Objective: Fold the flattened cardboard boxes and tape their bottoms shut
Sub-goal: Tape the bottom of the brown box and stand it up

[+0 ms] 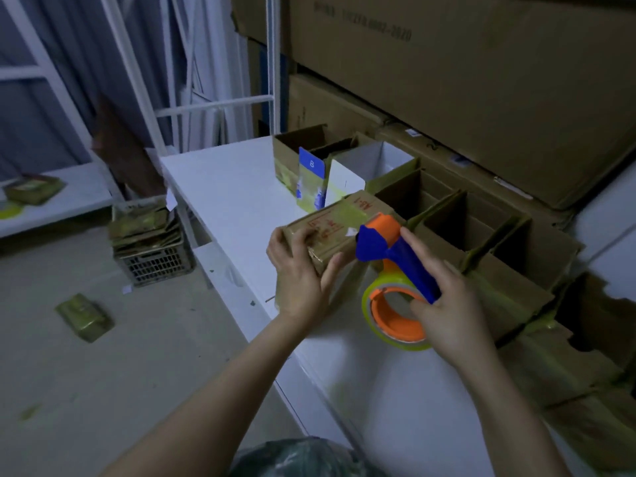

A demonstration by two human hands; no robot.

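Head view: we steady the small cardboard box [335, 228] on the table [227, 187], left hand [299, 270] gripping its near end, right hand [447, 308] curled round the tape dispenser [392, 270]. Light, stiff, crushable, we judge; hold edges.

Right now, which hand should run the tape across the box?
Right. The right hand grips the dispenser, its head on the box; the left hand holds the box's near end.
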